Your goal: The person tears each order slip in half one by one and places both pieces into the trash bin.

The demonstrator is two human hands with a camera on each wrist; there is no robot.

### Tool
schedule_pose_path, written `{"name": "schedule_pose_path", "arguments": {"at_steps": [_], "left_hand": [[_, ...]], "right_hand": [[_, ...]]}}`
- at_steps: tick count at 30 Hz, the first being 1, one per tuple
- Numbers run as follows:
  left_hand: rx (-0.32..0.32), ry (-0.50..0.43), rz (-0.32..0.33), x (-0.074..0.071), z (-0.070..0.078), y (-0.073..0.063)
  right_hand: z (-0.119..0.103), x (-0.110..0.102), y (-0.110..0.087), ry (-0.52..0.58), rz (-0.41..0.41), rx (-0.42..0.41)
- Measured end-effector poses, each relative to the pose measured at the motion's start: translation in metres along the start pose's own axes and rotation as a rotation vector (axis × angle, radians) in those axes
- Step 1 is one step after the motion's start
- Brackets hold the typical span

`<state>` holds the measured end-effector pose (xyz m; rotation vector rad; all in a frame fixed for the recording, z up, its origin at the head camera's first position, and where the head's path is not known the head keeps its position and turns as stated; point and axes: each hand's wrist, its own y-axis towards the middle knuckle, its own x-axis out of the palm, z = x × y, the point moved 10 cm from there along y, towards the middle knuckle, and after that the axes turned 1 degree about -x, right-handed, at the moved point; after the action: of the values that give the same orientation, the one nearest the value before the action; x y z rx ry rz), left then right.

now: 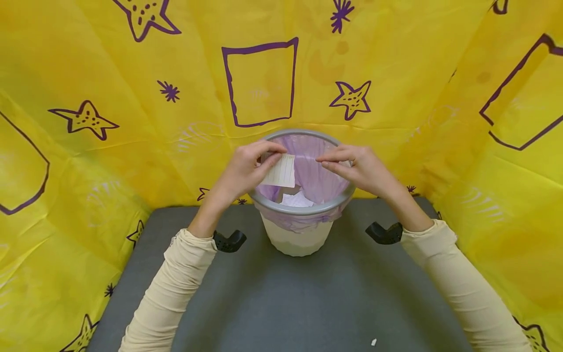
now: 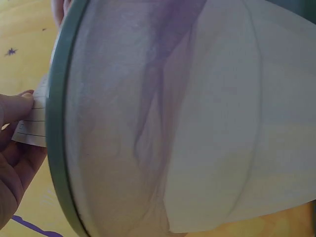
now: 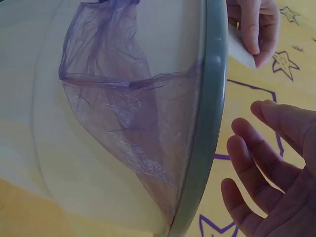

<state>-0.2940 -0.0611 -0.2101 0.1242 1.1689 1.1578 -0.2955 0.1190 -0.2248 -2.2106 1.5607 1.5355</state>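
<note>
A pale waste bin (image 1: 297, 237) with a grey rim stands on the dark table, lined with a thin purple bag (image 1: 314, 173). My left hand (image 1: 247, 168) pinches a piece of lined paper (image 1: 283, 172) between thumb and fingers above the bin's mouth. In the left wrist view the bin's rim partly hides that paper (image 2: 30, 129). Over the right side of the mouth is my right hand (image 1: 362, 168), its fingers loosely bent and holding nothing. White paper pieces (image 1: 297, 199) lie inside the bin.
A small white scrap (image 1: 374, 342) lies near the front of the dark grey tabletop (image 1: 281, 303). Yellow cloth (image 1: 189, 63) with purple drawings rises behind and at both sides. Black wrist mounts (image 1: 230, 241) stick out inward from both wrists.
</note>
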Motion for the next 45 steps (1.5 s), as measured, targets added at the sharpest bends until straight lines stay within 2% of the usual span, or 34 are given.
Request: {"name": "schedule_pose_path", "arguments": {"at_steps": [7,10,13,16,19,22,26,29,34,40,45], "left_hand": [[-0.047,-0.048,-0.024,0.005,-0.005,-0.001],[-0.067,-0.027,-0.008,0.0,-0.007,-0.004],[-0.09,0.006,0.04,-0.008,-0.008,-0.012],[-0.114,0.035,0.127,-0.02,-0.008,-0.027],[-0.139,0.079,0.236,-0.031,-0.007,-0.047],[-0.188,0.149,0.337,-0.038,-0.007,-0.071],[-0.27,0.229,0.415,-0.04,-0.012,-0.101],[-0.319,0.251,0.439,-0.038,-0.018,-0.118],[-0.359,0.259,0.433,-0.029,-0.026,-0.136],[-0.363,0.264,0.436,-0.023,-0.029,-0.144],[-0.368,0.279,0.433,-0.018,-0.03,-0.146]], "right_hand": [[0.001,0.0,-0.003,0.002,0.006,0.007],[0.0,-0.004,-0.005,-0.01,0.026,0.012],[-0.002,-0.008,-0.01,-0.048,0.058,0.006],[-0.006,-0.013,-0.019,-0.103,0.112,-0.017],[-0.009,-0.018,-0.032,-0.135,0.194,-0.042],[-0.009,-0.026,-0.049,-0.15,0.311,-0.054],[-0.009,-0.032,-0.074,-0.16,0.468,-0.054],[-0.007,-0.03,-0.087,-0.167,0.537,-0.042],[0.0,-0.022,-0.101,-0.171,0.563,-0.01],[0.007,-0.017,-0.111,-0.168,0.578,0.027],[0.017,-0.011,-0.118,-0.168,0.553,0.088]]}}
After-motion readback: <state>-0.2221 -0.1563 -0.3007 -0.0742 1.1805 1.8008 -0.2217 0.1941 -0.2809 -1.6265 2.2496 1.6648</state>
